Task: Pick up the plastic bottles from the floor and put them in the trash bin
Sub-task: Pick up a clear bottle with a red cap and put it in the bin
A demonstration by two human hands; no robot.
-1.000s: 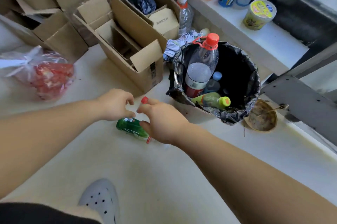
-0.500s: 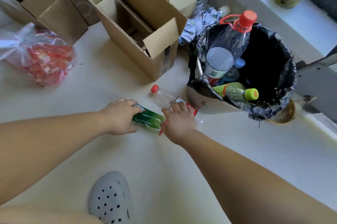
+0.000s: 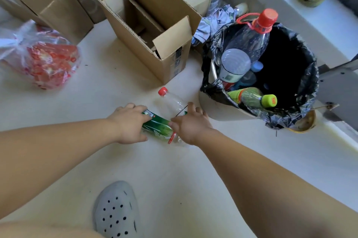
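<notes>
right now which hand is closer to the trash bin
Right. The right hand is on the clear bottle just beside the trash bin; the left hand grips the green bottle, farther from the bin.

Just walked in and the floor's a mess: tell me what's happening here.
A person is crouched over the floor collecting plastic bottles. The left hand grips a green-labelled bottle, while the right hand rests on a clear bottle with a red cap lying beside it. Neither is lifted yet. The trash bin, lined with a black bag, already holds several bottles. Open cardboard boxes stand nearby.
</notes>
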